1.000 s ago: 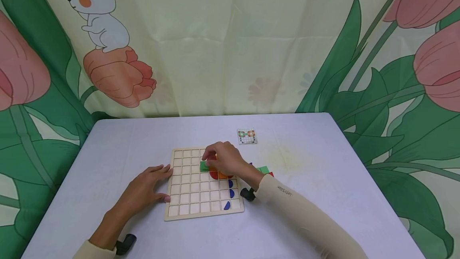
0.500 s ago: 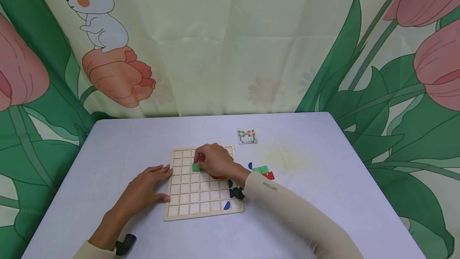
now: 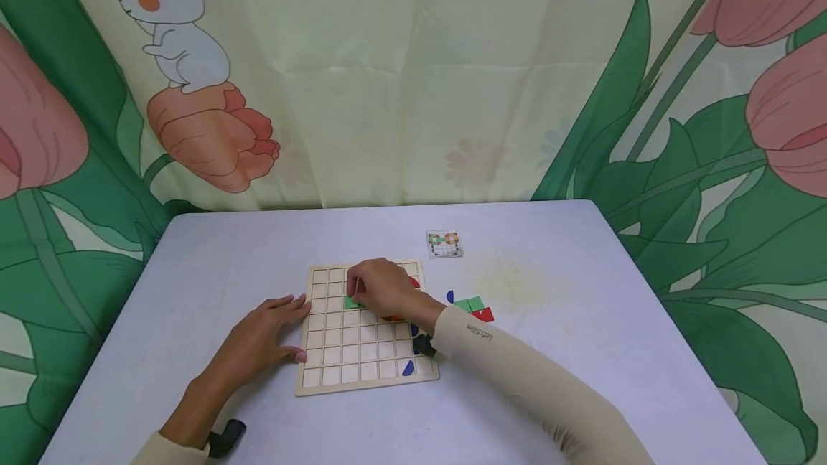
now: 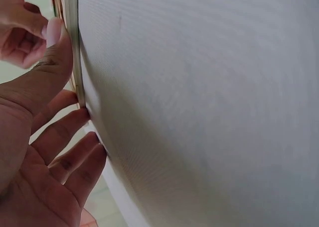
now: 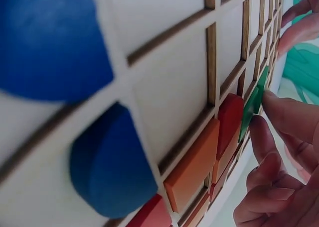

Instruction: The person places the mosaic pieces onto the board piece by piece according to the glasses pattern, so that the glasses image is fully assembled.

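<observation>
A wooden grid board (image 3: 332,357) lies on the table. My left hand (image 3: 268,329) rests along its left edge, fingers spread, thumb and fingertips against the frame. Over the board's upper middle, my right hand (image 3: 388,287) pinches a green square tile (image 3: 352,303) at a grid cell; the thumb and fingertip meet it in the right wrist view. Another green tile (image 5: 249,115) sits beside it there, followed by red and orange pieces (image 5: 194,162). Blue half-round pieces (image 3: 408,368) lie in the right-hand column. My right hand partly covers the coloured pieces in the head view.
Right of the board lie a blue half-round piece (image 3: 449,296), green square tiles (image 3: 469,304) and red pieces (image 3: 484,315). Behind it is a small printed pattern card (image 3: 444,244). A patterned curtain (image 3: 388,92) hangs past the table's far edge.
My right hand has moved left with the green tile, then settled slightly lower at its cell. The pieces right of the board came into view. The left hand has stayed still.
</observation>
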### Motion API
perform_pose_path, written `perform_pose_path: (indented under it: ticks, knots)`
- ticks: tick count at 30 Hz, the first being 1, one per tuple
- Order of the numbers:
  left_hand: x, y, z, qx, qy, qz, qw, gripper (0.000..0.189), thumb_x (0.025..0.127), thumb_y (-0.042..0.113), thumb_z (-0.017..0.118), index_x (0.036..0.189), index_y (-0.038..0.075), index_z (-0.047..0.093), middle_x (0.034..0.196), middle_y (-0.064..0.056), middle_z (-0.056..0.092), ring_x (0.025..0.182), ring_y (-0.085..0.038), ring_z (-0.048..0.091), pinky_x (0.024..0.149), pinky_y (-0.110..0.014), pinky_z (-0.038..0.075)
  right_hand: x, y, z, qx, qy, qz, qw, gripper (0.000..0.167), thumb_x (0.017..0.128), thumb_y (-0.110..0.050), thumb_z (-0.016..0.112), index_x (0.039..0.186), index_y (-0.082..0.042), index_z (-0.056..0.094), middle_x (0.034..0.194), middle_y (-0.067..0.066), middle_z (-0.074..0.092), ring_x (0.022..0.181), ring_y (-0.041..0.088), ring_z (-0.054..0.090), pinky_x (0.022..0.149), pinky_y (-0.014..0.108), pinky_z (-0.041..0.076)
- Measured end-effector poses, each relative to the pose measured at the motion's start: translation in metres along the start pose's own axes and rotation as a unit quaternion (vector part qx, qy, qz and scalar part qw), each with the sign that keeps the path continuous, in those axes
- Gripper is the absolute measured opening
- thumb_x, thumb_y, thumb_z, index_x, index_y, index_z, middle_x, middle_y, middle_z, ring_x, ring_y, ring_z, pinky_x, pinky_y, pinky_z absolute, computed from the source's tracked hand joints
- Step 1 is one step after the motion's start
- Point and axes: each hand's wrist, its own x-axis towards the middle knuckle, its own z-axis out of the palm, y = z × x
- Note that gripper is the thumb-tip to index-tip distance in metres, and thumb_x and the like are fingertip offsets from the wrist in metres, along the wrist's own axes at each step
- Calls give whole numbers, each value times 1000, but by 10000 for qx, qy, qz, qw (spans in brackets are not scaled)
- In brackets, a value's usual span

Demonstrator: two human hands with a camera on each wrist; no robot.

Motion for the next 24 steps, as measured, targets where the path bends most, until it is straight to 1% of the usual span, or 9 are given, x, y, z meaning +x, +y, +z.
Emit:
perform_pose_path:
  ticks: [7,15,20,24]
  knots:
    - [1,0,0,-22,-12,-56,10000,90,67,33,98,146,7,64,158,-12,57,147,-43,51,112,-63,49,2,0,1,45,-109,24,9999,9,96,-19,81,91,-23,74,75,-11,65,74,8,59,61,26,46]
    - [2,0,2,-12,-34,-126,9999,91,67,33,99,147,8,64,159,-12,57,147,-43,51,113,-63,49,-1,2,-2,-4,-190,208,9996,7,94,-20,83,94,-26,78,82,-13,69,82,6,61,68,25,50]
    - [2,0,2,46,-48,-117,9999,90,67,33,99,146,8,65,158,-12,57,147,-43,51,112,-64,49,-8,6,-5,330,-195,248,9990,5,96,-23,80,100,-26,80,91,-12,71,89,6,62,76,25,51]
    - [1,1,0,51,-33,-97,9999,89,68,33,99,146,7,65,158,-12,57,147,-43,51,112,-64,49,-15,11,-11,598,-67,268,9978,9,97,-22,78,106,-24,80,98,-8,71,92,9,63,79,28,52]
